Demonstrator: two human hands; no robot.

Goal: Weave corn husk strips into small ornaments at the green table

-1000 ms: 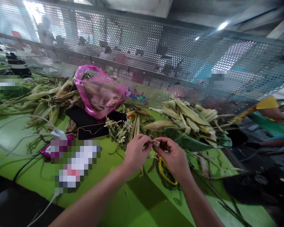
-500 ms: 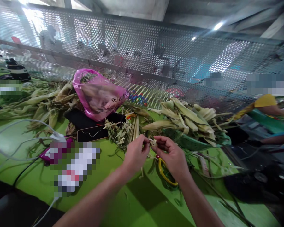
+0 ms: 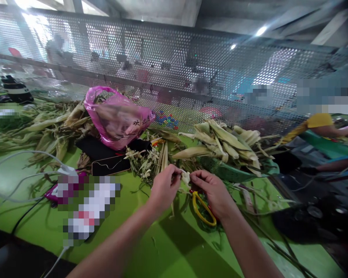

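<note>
My left hand (image 3: 165,187) is closed in a pinch on a small pale piece of corn husk (image 3: 186,177), folded like a little flower. The fingers of my right hand (image 3: 213,189) are pinched together at the right edge of this piece. A thin strand hangs below my left hand. Under my right hand lies a pair of scissors with yellow handles (image 3: 204,210), partly covered by it. Just beyond my left hand rests a bunch of thin stems with small pale tips (image 3: 146,162).
A green basket (image 3: 234,172) heaped with dried corn husks (image 3: 226,141) stands behind my right hand. Left of it are a pink plastic bag (image 3: 118,116), a phone (image 3: 110,165) and a purple power strip (image 3: 53,192) with cables. A perforated metal screen (image 3: 162,50) borders the table.
My right fingers have moved slightly right and down, showing more of the pale husk piece. The whole view has shifted a little.
</note>
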